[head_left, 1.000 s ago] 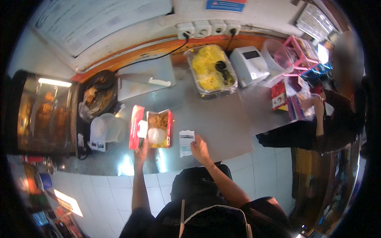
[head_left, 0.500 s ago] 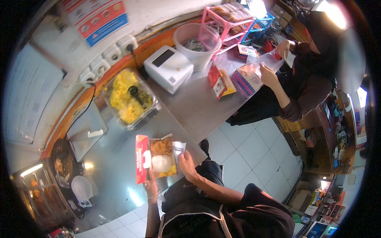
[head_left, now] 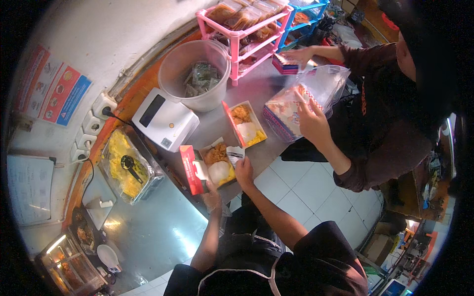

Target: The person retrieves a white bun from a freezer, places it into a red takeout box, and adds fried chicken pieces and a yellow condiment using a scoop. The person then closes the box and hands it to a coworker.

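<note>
My left hand point(head_left: 212, 198) grips the near left side of an open meal box point(head_left: 191, 170) by its red lid. Inside the box lie fried chicken point(head_left: 216, 154), a white mound of rice point(head_left: 218, 171) and yellow egg point(head_left: 229, 178). My right hand point(head_left: 244, 173), at the box's right side, is closed on a white printed slip point(head_left: 235, 154); whether its fingers also hold the box wall is hidden. Just beyond stands a second open meal box point(head_left: 256, 141) with similar food.
A co-worker's hand point(head_left: 314, 121) holds a patterned box point(head_left: 282, 111) in a clear bag. A white printer point(head_left: 168, 126), a bucket of sachets point(head_left: 195, 101) and a pink rack point(head_left: 234, 37) line the wall. Left is a tub of yellow food point(head_left: 121, 160) with a black scoop point(head_left: 129, 165).
My hands have carried the meal box right and farther along the counter, next to the second box. My view has shifted too. The co-worker's one hand has moved back to the stacked cards.
</note>
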{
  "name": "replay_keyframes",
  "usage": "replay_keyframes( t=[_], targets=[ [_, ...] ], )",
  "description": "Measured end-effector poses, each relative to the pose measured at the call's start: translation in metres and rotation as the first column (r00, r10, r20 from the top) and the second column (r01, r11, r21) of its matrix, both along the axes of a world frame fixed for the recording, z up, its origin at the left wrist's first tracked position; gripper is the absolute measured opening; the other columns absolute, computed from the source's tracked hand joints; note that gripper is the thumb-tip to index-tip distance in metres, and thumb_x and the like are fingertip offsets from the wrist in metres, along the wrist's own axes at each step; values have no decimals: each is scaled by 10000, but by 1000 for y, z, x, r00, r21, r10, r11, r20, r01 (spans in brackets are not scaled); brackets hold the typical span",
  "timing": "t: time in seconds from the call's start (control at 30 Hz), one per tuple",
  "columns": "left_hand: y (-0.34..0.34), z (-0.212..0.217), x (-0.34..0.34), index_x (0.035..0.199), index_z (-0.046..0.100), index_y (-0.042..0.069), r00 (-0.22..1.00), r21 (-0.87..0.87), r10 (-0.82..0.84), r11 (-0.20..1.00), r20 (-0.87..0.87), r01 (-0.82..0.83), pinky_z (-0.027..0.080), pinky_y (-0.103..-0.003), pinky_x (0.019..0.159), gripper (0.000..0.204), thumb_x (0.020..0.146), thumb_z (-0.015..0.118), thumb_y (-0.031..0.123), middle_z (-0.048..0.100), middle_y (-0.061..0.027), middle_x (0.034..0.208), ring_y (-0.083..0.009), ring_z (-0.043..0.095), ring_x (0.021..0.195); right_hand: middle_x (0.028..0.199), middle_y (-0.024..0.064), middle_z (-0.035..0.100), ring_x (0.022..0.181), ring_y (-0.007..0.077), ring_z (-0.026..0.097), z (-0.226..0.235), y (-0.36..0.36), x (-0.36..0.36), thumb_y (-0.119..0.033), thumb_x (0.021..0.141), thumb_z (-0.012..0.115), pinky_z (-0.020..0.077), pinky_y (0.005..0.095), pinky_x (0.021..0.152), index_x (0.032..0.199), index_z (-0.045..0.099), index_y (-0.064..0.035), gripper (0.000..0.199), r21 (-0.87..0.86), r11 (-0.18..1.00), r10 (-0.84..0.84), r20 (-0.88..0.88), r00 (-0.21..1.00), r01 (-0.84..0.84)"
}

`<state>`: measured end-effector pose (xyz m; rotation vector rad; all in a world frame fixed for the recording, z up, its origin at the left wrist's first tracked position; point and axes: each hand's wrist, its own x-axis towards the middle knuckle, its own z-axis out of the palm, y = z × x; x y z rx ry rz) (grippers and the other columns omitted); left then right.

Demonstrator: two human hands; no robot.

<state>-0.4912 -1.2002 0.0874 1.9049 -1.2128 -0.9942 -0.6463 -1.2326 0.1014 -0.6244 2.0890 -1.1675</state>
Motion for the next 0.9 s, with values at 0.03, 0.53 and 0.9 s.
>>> replay_keyframes(
  t=[0.03, 0.53, 0.9],
  targets=[
    [-5, -7, -9, 1410, 426, -36, 998, -24, 27, 999, 52, -26, 446, -467, 986, 568, 1029, 531, 371, 571, -277, 1329, -413, 581, 1187, 1021, 320, 634, 969, 482, 622, -8, 5, -11, -202, 953, 504, 490, 509, 815, 1106, 556, 45, 296, 10, 1000, 7, -25, 1000, -7],
    [5, 63, -98, 1287, 557, -3, 795, 148, -599, 798, 98, 583, 522, -475, 915, 423, 927, 600, 215, 651, -265, 1143, -417, 660, 993, 829, 115, 717, 703, 146, 628, -59, 68, -166, -241, 995, 621, 484, 313, 643, 989, 646, 27, 269, -87, 985, -159, -113, 981, 150],
    [-94, 34, -209, 1014, 637, 41, 325, 229, -684, 588, 654, 775, 583, -441, 698, 165, 893, 617, 151, 701, -179, 863, -331, 716, 817, 754, 103, 692, 648, 135, 587, -48, 48, -166, -220, 984, 628, 470, 318, 618, 921, 659, 37, 266, -58, 986, -156, 6, 988, 157]
  ],
)
